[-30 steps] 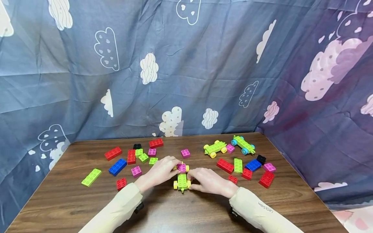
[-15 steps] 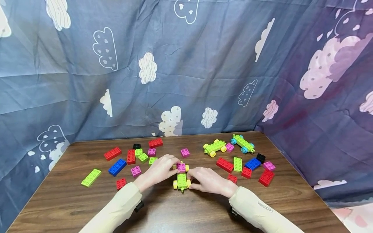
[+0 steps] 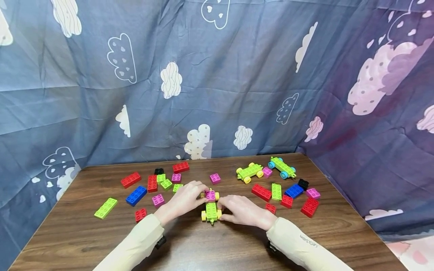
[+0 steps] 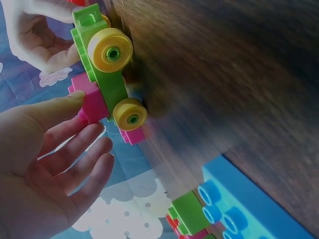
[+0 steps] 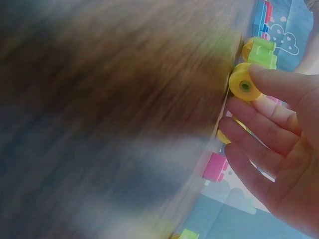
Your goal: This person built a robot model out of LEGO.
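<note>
While both hands worked near the middle of the wooden tabletop (image 3: 217, 250), the yellow-wheeled green car (image 3: 211, 212) stood between them on its wheels, its long axis running from twelve to six o'clock. Over its twelve o'clock end sat a magenta brick (image 3: 210, 195); whether it was fully pressed down could not be told. From nearer ten o'clock, the left hand (image 3: 187, 196) pinched that brick between thumb and fingertip, the remaining fingers loosely bent and spread apart. At about three o'clock the right hand (image 3: 242, 210) gripped the car's side, its thumb on the near yellow wheel (image 5: 238, 84) and its other fingers gently curved with gaps between them.

Seen from the car, a loose magenta brick (image 3: 215, 178) lay at twelve o'clock. Around two o'clock stood a second green car (image 3: 249, 172), also on yellow wheels, and beyond it a blue-wheeled car (image 3: 282, 168). A long red brick (image 3: 261, 192) and a blue brick (image 3: 294, 191) lay between two and three o'clock. Toward nine o'clock lay another blue brick (image 3: 136, 195) and, farther out, a long lime brick (image 3: 106, 208); a black brick (image 3: 158, 171) was at ten. Past the tabletop's twelve o'clock edge hung a cloud-patterned cloth (image 3: 149, 109).
</note>
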Demonstrator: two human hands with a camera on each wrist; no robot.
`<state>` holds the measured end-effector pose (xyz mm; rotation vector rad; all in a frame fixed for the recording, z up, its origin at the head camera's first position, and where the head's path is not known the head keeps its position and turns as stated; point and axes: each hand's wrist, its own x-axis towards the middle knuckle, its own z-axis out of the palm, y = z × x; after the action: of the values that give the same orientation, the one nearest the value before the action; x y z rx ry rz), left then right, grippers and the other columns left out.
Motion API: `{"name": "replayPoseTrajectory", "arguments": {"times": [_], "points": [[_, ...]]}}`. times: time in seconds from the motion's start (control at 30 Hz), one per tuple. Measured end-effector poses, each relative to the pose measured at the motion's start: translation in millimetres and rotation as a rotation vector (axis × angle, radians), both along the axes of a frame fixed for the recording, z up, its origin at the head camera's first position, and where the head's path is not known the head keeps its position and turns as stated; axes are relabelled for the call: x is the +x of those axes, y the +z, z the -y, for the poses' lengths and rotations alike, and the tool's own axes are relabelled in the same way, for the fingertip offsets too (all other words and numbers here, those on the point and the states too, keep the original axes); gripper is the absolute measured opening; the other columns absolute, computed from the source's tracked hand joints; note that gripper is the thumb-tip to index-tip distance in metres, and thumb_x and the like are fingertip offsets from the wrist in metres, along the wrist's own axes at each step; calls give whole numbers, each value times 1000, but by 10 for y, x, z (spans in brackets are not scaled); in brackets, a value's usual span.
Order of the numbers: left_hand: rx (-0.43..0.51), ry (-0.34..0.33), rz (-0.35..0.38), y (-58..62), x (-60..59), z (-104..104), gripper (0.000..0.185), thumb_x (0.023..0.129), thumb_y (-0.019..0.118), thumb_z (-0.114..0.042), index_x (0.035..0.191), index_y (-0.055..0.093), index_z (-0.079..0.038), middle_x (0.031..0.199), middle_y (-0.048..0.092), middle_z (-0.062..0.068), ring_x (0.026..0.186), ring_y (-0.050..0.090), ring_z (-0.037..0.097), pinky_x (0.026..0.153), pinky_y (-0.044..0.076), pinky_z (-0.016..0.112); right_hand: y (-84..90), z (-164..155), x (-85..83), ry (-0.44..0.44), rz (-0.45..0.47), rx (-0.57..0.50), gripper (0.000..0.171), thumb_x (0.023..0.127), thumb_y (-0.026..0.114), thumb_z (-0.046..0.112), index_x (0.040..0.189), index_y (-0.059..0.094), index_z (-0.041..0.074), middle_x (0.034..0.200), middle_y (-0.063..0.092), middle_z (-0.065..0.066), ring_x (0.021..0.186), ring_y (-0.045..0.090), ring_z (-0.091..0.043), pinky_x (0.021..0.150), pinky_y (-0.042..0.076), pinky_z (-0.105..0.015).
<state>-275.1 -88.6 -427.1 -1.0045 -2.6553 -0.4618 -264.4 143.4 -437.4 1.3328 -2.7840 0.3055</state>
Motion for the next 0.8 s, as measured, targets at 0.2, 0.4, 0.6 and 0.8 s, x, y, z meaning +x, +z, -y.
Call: {"name": "replayPoseTrajectory", "arguments": {"times": [0.2,0.4,0.6,0.8], "points": [[1,-17,0,-12,-1,27,24,86,77,-20,107,71,-10,101,72,4,93,66,16,79,57,31,-6,-6,-3,5,0,7,22,88,74,33,97,61,19,88,64,7,74,49,-1,64,47,-20],[5,4,40,85,0,122,26,87,76,-20,109,71,-7,105,71,5,96,66,19,81,58,34,-18,3,-27,2,0,9,21,88,75,33,96,60,19,86,64,6,73,48,-1,63,45,-20],[8,66,50,248,-17,335,31,87,76,-24,113,70,-8,109,72,6,102,67,20,89,57,38,-13,2,-30,-1,0,6,21,88,75,33,95,60,20,86,63,7,74,48,-1,63,45,-21],[35,166,35,339,-46,767,31,85,78,-24,111,72,-9,109,73,7,102,68,25,87,57,44,-9,-6,-26,6,-6,1,20,88,74,33,95,61,20,86,63,7,73,48,-2,63,44,-20]]}}
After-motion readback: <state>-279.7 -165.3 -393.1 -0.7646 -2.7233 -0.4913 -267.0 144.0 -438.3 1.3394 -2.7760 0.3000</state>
